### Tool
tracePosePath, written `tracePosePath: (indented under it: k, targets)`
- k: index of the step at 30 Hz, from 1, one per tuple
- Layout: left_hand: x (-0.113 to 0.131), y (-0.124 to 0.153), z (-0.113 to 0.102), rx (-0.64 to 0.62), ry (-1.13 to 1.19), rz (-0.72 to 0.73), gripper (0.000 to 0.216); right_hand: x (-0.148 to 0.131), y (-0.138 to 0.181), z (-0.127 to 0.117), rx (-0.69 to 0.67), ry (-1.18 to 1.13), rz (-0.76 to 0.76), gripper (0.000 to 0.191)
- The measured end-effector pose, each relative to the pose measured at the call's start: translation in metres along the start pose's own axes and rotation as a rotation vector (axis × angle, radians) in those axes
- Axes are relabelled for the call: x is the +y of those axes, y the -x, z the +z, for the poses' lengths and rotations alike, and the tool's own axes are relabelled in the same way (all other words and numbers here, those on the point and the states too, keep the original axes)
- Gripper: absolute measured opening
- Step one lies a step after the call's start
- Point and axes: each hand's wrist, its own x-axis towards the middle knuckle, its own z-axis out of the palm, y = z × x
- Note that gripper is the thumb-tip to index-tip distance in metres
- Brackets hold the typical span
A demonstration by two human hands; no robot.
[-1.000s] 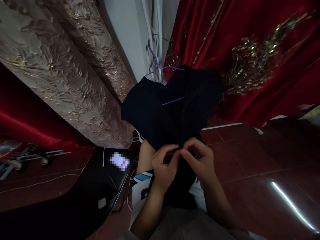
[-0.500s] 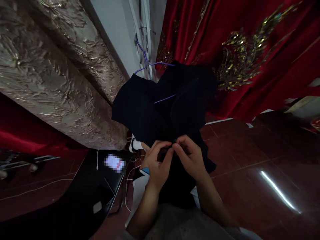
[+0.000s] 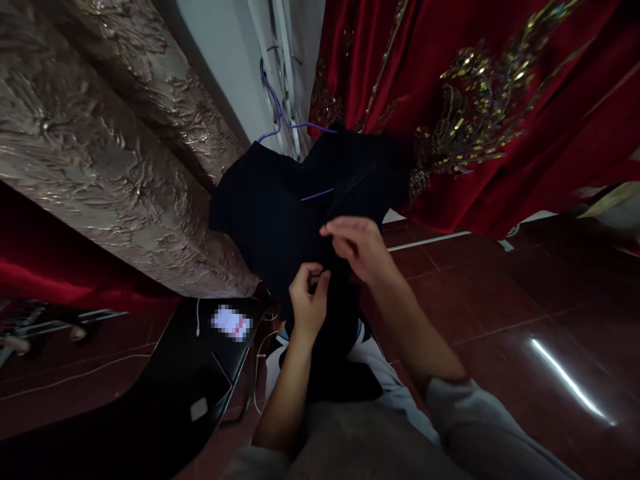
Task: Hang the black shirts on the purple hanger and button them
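We had a dark garment (image 3: 265, 207) in front of us, spread on a purple hanger (image 3: 273, 100), with part of the hanger's lower bar showing through the open neck. The hanger's hook stood close to a white metal rack (image 3: 283, 87); whether it hung from that, we could not tell.

Our left grip (image 3: 309, 303) was at the lower front of the garment, thumb and forefinger closed on the dark cloth. Our right grip (image 3: 363, 247) was higher and to the right, over the front – its fingers bent together and pointing left, the thumb mostly hidden, so we could not tell whether it pinched any cloth. The 2 were apart.

To our left hung a textured beige cloth (image 3: 135, 187), and beneath its lower end stood a black bench (image 3: 165, 373). On it we saw a phone (image 3: 231, 323) with its screen lit but blurred out, a white cable (image 3: 198, 317) just beside it, and a small pale square object (image 3: 199, 409) nearer us. To our right hung red fabric (image 3: 540, 160) bearing gold sequins (image 3: 475, 113) – and below it lay dark red floor tiles (image 3: 475, 293) with 1 bright streak of reflected light.
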Motion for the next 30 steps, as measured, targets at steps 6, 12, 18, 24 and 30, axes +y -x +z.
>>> tracePosePath:
  k: [6,12,18,24,30]
  targets:
    - [-0.038,-0.007,0.005,-0.006,-0.068,-0.028,0.016,-0.053,-0.065,0.030,-0.027,-0.110,-0.150,0.027]
    - [-0.042,0.004,-0.002,-0.134,-0.086,-0.063,0.016,-0.040,-0.067,0.032,-0.144,-0.075,-0.111,0.031]
    - [-0.043,0.019,-0.015,-0.130,-0.062,-0.154,0.018,-0.017,-0.055,0.018,-0.108,-0.073,-0.111,0.027]
    - [-0.029,0.016,-0.016,-0.202,-0.090,-0.095,0.011,-0.015,-0.046,0.019,-0.092,-0.082,-0.106,0.020]
    - [-0.013,0.005,-0.028,-0.335,-0.208,-0.030,0.008,-0.019,-0.057,0.025,-0.073,-0.052,-0.127,0.020]
